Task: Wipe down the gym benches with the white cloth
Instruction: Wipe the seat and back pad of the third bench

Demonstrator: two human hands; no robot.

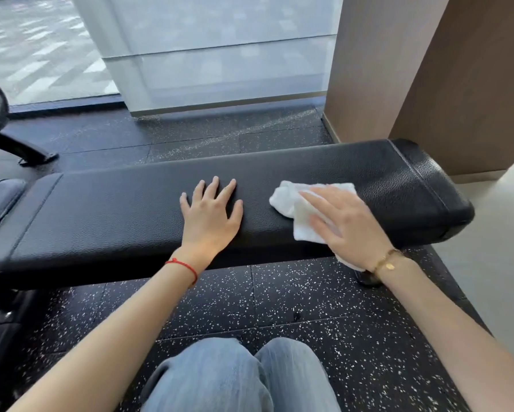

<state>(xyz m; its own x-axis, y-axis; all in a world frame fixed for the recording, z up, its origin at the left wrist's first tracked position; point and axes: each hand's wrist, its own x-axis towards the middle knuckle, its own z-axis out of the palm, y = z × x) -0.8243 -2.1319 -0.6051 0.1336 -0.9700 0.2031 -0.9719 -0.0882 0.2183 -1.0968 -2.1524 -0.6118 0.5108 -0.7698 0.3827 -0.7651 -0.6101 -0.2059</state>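
Hands of one person rest on a long black padded bench [131, 209] that runs from left to right across the scene. The left hand [211, 215] lies flat on the pad near its middle, palm down and fingers spread wide, holding nothing. A thin red string bracelet [187, 267] circles that wrist. The right hand [346, 226] lies to the right of it, also palm down with the fingers stretched out, pressing a crumpled white cloth [291, 203] against the pad; it pins the cloth rather than gripping it in a fist. The cloth spreads out to the left and far side of the fingers, and a corner of it hangs over the near edge of the bench below the wrist. A gold chain bracelet [386, 260] sits on the right wrist. The two hands are apart, with bare pad between them. Below the bench lies a black speckled rubber floor [324, 316], and the person's knees in light blue jeans [238, 379] show at the near edge. A second dark pad [0, 197] adjoins the bench at far left.
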